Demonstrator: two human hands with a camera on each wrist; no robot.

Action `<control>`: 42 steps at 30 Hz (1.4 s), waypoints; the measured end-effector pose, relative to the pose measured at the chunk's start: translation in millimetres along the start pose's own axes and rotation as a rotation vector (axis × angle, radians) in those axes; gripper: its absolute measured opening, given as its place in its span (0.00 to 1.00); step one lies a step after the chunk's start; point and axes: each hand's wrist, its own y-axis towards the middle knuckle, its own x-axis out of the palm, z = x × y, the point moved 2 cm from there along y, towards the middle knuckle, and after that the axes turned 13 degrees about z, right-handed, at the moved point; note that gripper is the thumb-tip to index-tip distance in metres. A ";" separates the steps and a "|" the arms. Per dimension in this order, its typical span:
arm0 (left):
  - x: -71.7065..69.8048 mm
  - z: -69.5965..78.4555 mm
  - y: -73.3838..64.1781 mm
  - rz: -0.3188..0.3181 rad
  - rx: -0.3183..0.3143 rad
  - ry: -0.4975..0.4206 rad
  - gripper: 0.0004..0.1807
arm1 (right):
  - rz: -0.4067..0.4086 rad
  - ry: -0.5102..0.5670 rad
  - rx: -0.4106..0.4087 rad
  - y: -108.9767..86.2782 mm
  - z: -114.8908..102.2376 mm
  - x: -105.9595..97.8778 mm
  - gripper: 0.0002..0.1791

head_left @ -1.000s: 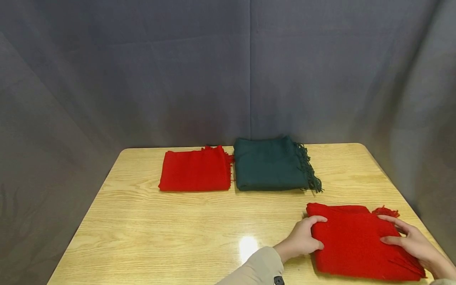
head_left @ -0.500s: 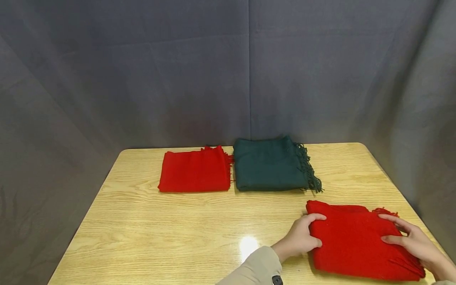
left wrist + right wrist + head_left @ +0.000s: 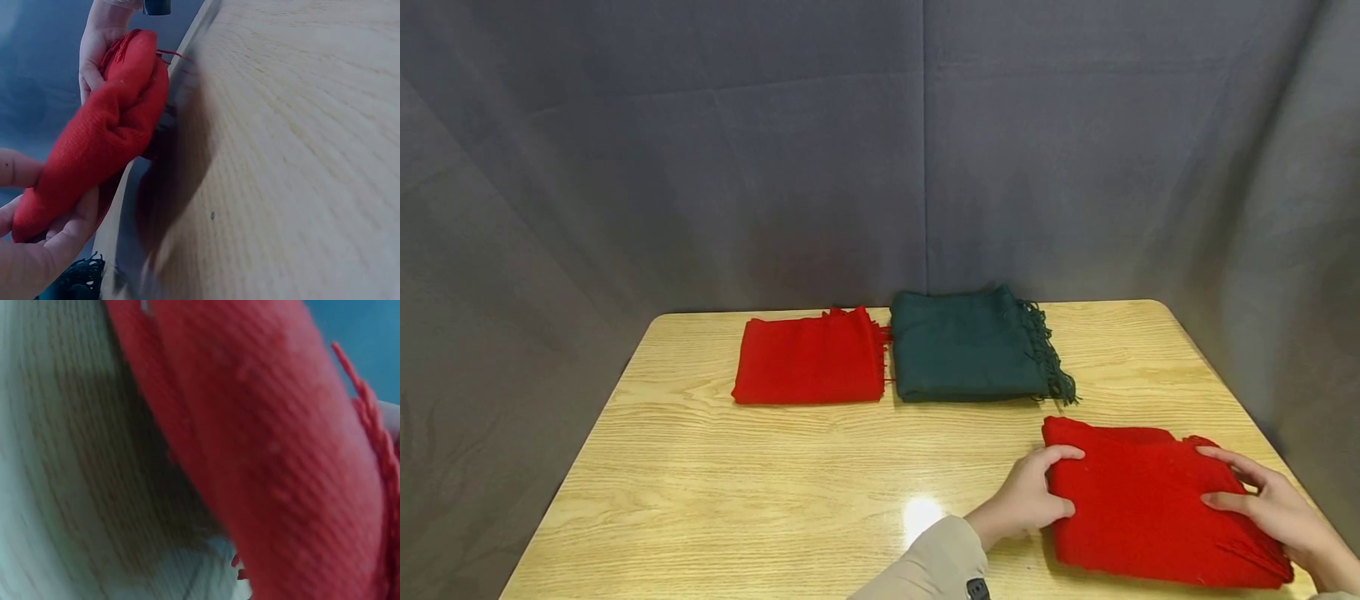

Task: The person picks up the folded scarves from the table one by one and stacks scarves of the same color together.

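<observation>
A folded red fringed scarf [image 3: 1150, 500] is at the front right of the table in the head view. My left hand [image 3: 1028, 493] grips its left edge, thumb and fingers on opposite sides of the folded layers. At the right edge my right hand [image 3: 1266, 504] holds it, with thumb and a finger on top and the other fingers hidden. The left wrist view has the scarf [image 3: 106, 131] raised off the wood, a shadow beneath it. Up close in the right wrist view, the thick folded scarf [image 3: 269, 456] covers most of the hand.
Along the back of the wooden table [image 3: 737, 483] lie a smaller-looking folded red scarf [image 3: 812, 358] and a folded dark green scarf [image 3: 966, 346], side by side, fringes towards the right. A grey curtain [image 3: 790, 167] hangs behind and at both sides.
My left hand and the scarf's left edge have shifted slightly left and away from me. The right hand has barely moved. Less fringe shows at the scarf's back right corner.
</observation>
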 end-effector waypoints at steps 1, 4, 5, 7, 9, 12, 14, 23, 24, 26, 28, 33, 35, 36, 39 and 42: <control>-0.9 0.8 -0.1 0.003 0.009 0.009 0.33 | 0.003 0.011 -0.004 -0.8 -1.3 -0.1 0.35; -4.3 3.3 -0.5 0.004 0.039 0.031 0.33 | 0.020 0.028 -0.021 -2.3 -4.6 -0.3 0.35; -5.4 4.4 -0.6 0.002 0.050 0.037 0.33 | 0.027 0.027 -0.028 -2.5 -5.6 -0.5 0.34; -7.4 6.7 -0.5 -0.002 0.067 0.054 0.33 | 0.035 0.037 -0.035 -3.3 -7.4 -0.6 0.34; -9.2 8.4 -0.9 -0.005 0.079 0.056 0.32 | 0.037 0.036 -0.036 -3.9 -9.5 -0.7 0.34; -11.1 9.5 -1.8 -0.005 0.092 0.027 0.32 | 0.032 0.041 -0.023 -5.2 -12.9 -0.9 0.34; -12.5 9.8 -2.7 -0.004 0.095 -0.002 0.32 | 0.027 0.045 -0.018 -5.8 -15.0 -0.9 0.34; -21.2 13.5 -5.0 -0.002 0.088 -0.045 0.31 | 0.052 0.066 -0.058 -9.5 -24.0 2.5 0.33; -22.0 13.8 -5.3 -0.002 0.091 -0.047 0.31 | 0.054 0.071 -0.063 -10.0 -25.0 2.9 0.33; -23.6 14.4 -6.3 -0.003 0.099 -0.058 0.31 | 0.052 0.089 -0.062 -10.9 -27.0 3.5 0.32; -25.4 15.0 -7.4 0.002 0.109 -0.067 0.31 | 0.045 0.107 -0.053 -11.9 -28.8 4.0 0.32; -30.6 15.8 -9.4 0.010 0.129 -0.104 0.30 | 0.050 0.122 -0.067 -13.1 -34.5 4.8 0.32; -32.9 16.7 -9.7 0.014 0.148 -0.103 0.30 | 0.054 0.130 -0.077 -13.2 -37.1 4.7 0.32; -34.2 17.2 -9.9 0.017 0.161 -0.100 0.30 | 0.051 0.139 -0.075 -13.3 -38.3 4.9 0.32; -37.2 18.4 -9.9 0.024 0.188 -0.096 0.30 | 0.036 0.169 -0.053 -14.1 -41.4 5.7 0.32; -39.9 18.8 -10.0 0.030 0.197 -0.108 0.30 | 0.017 0.191 -0.023 -15.3 -44.1 7.0 0.32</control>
